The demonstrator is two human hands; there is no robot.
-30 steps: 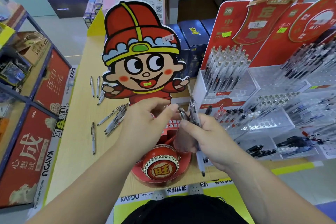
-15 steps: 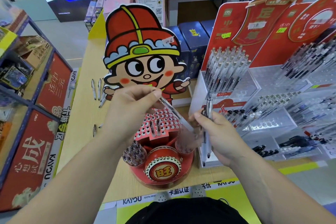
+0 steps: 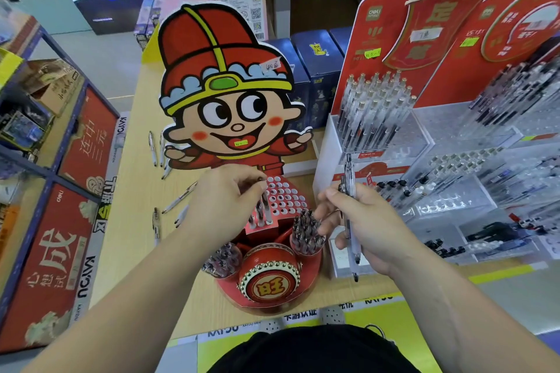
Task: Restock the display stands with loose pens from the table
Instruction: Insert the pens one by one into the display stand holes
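Left hand [image 3: 224,206] one pen [image 3: 265,204], right [image 3: 363,227] two

Pen [image 3: 264,203]: clear barrel, upright, pinched at its top end by the left hand [image 3: 224,200]. Its lower end stands in the front rows of the perforated rack [image 3: 288,197], directly below the grip, beside a few pens already standing there.

Bundle of pens [image 3: 350,172]: clear barrels, near vertical, tips down, gripped mid-length in the right hand [image 3: 363,227].

Red display stand [image 3: 269,278]: sits between the two grips. It carries two full cups [image 3: 306,233].

Loose pens [image 3: 178,200]: lying flat and scattered on the table [image 3: 136,191], left of the left grip.

Clear tiered stand [image 3: 454,200]: right of the right grip, partly stocked.
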